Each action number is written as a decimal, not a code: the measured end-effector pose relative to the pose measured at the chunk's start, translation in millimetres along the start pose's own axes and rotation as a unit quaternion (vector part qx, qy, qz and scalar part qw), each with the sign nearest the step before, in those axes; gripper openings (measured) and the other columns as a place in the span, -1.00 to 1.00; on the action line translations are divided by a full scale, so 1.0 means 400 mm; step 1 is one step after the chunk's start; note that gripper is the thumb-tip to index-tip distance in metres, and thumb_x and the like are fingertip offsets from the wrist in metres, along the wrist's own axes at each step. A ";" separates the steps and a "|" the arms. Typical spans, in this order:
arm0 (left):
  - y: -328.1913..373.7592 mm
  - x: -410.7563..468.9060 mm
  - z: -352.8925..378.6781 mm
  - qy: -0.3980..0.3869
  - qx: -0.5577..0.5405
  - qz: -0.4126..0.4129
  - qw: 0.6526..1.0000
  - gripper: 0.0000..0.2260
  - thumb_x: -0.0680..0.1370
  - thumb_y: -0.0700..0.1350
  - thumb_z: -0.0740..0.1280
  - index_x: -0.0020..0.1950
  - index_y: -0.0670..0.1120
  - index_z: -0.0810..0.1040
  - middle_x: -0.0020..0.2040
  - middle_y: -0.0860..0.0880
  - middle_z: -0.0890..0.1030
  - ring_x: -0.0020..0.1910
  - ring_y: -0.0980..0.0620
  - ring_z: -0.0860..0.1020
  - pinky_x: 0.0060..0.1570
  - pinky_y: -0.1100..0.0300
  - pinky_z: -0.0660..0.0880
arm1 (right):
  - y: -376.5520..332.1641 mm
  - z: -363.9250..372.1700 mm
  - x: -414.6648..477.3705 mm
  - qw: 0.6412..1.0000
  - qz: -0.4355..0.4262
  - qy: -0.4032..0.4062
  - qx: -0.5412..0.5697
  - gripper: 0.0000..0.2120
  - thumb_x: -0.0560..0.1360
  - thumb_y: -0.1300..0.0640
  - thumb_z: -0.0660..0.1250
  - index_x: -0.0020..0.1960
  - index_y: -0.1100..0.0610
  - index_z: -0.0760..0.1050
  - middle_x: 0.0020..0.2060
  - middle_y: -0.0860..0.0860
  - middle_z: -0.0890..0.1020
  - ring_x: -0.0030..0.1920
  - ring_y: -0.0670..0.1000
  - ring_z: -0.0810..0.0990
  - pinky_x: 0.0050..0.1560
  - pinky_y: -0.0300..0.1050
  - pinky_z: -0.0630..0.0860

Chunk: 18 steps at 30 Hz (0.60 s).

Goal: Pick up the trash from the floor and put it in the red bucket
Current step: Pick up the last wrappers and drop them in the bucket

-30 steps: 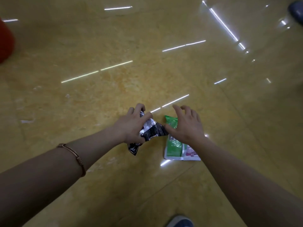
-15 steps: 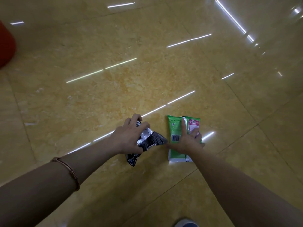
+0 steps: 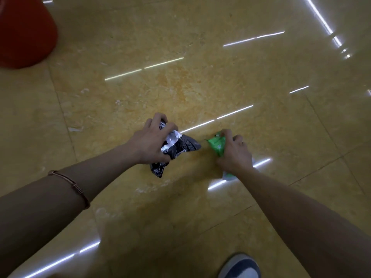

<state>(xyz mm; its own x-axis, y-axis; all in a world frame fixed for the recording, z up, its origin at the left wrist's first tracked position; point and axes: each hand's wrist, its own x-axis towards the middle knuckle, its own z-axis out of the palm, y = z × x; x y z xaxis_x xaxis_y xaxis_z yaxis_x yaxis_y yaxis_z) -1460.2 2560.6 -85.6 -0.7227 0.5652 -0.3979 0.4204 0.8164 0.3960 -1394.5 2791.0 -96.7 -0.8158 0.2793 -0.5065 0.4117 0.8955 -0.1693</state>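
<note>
Head view shows the pickup step: left hand (image 3: pixel 152 141) clutches a black wrapper (image 3: pixel 181 146), right hand (image 3: pixel 235 155) bunches a green packet (image 3: pixel 215 145) at the floor (image 3: pixel 200 57), so next both probably need carrying to the red bucket (image 3: pixel 24 33), well apart.

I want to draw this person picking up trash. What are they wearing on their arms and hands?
The left arm and right arm are bare, no sleeves in view. A thin copper-coloured bangle with a coiled wrap circles the left arm. The left hand and right hand wear no gloves.
</note>
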 end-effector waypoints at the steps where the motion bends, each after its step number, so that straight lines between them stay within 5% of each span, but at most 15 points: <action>1: -0.007 -0.024 -0.018 0.003 -0.003 -0.009 1.000 -0.36 0.34 0.00 0.48 0.33 0.01 0.26 0.32 -0.07 0.12 0.23 -0.09 0.25 -0.25 0.10 0.44 | -0.021 -0.013 -0.013 1.000 -0.013 0.004 -0.002 -0.44 0.41 0.23 0.31 0.34 0.02 0.19 0.16 0.17 0.36 0.16 0.27 0.43 -0.03 0.02 0.39; 11: 0.028 -0.413 -0.328 0.021 -0.071 -0.095 0.993 -0.36 0.28 -0.06 0.52 0.30 -0.01 0.34 0.28 -0.09 0.18 0.22 -0.11 0.29 -0.18 -0.01 0.51 | -0.250 -0.301 -0.348 0.982 -0.185 -0.026 0.017 -0.51 0.43 0.27 0.26 0.31 0.04 0.24 0.11 0.13 0.39 0.02 0.23 0.46 -0.23 -0.02 0.36; 18: 0.137 -0.674 -0.668 0.055 -0.088 -0.121 0.987 -0.35 0.29 -0.05 0.52 0.31 0.00 0.33 0.30 -0.07 0.15 0.24 -0.09 0.27 -0.25 0.06 0.47 | -0.390 -0.637 -0.589 0.968 -0.250 -0.007 -0.025 -0.41 0.41 0.32 0.27 0.39 0.03 0.25 0.22 0.09 0.40 0.13 0.18 0.46 -0.14 -0.06 0.27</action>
<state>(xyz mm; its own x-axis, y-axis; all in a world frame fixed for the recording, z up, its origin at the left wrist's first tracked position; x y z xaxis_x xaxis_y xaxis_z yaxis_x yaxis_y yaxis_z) -1388.8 2421.1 264.4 -0.8496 0.3317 -0.4101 0.1332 0.8872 0.4417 -1370.3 2673.8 264.5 -0.9019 -0.1978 -0.3840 -0.0532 0.9331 -0.3557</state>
